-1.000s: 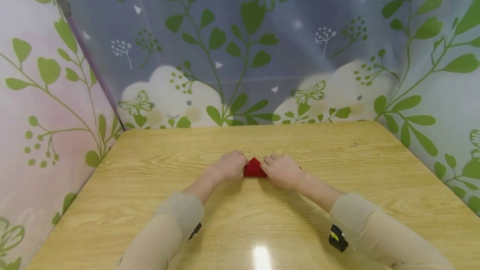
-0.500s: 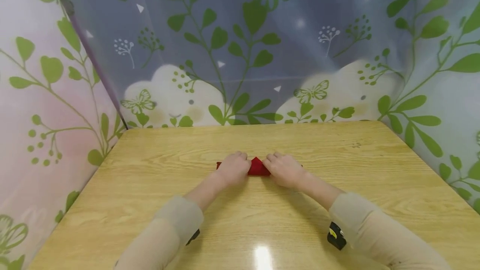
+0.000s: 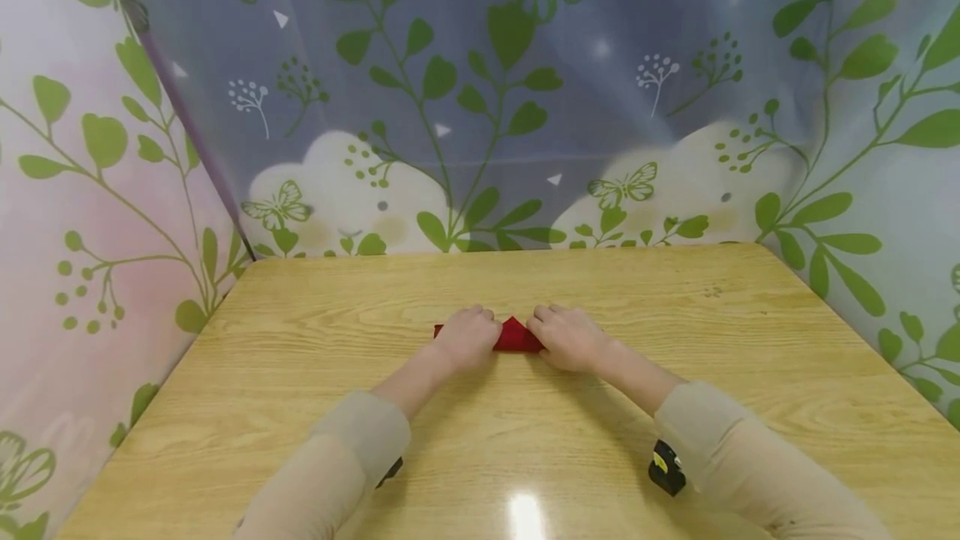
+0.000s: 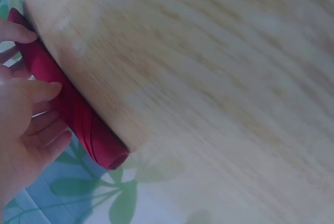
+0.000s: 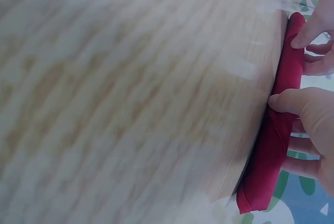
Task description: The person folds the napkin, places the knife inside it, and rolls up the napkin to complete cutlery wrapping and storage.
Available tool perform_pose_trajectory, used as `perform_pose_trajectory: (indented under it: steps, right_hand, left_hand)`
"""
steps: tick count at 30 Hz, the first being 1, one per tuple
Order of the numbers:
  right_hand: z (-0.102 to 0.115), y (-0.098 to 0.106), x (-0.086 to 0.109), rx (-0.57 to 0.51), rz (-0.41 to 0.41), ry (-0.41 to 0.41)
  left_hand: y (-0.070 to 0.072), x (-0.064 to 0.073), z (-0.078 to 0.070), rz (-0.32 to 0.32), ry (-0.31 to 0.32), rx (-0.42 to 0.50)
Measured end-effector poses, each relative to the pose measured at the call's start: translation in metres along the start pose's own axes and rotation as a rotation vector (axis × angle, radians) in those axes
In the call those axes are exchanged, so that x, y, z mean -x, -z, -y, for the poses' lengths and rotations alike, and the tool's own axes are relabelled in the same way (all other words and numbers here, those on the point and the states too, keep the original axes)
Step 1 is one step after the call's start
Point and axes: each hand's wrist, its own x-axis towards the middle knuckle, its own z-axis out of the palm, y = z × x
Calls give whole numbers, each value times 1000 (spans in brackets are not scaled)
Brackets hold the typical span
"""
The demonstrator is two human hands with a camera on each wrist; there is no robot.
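Note:
A red cloth (image 3: 517, 337), rolled into a narrow tube, lies across the middle of the wooden table. A small pointed corner of it stands up between the two hands in the head view. My left hand (image 3: 468, 337) grips the left part, its thumb on the near side and its fingers on the far side. The right hand (image 3: 567, 338) holds the right part the same way. In the left wrist view the roll (image 4: 81, 117) shows a spiral end and a slanting fold. The right wrist view shows the roll (image 5: 267, 156) with both thumbs pressing its near side.
The wooden table (image 3: 300, 407) has a light glare near its front. Patterned curtains (image 3: 510, 107) with leaves and butterflies enclose its back and sides. A black device (image 3: 666, 468) sits beneath the right sleeve at the wrist.
The left end of the roll has come into sight beside the left hand. Its right tip, seen half a second ago, is now hidden. The hands stay almost in place on the cloth.

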Motion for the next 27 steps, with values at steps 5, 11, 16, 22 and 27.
perform_pose_trajectory:
  steps: [5,11,16,22,27]
  right_hand:
    - [-1,1,-2,-24,23,3]
    - [-6,4,-3,-124,51,35]
    - [-12,7,-4,-236,87,46]
    - [-16,12,-4,-370,167,5]
    - [-16,13,-3,-383,157,23]
  left_hand:
    - [-2,-3,-2,6,-16,-54]
    - [-1,-2,-3,29,22,-28]
    - [1,-1,2,40,25,18]
    - [3,-3,9,48,27,166]
    - [4,-5,11,102,52,273]
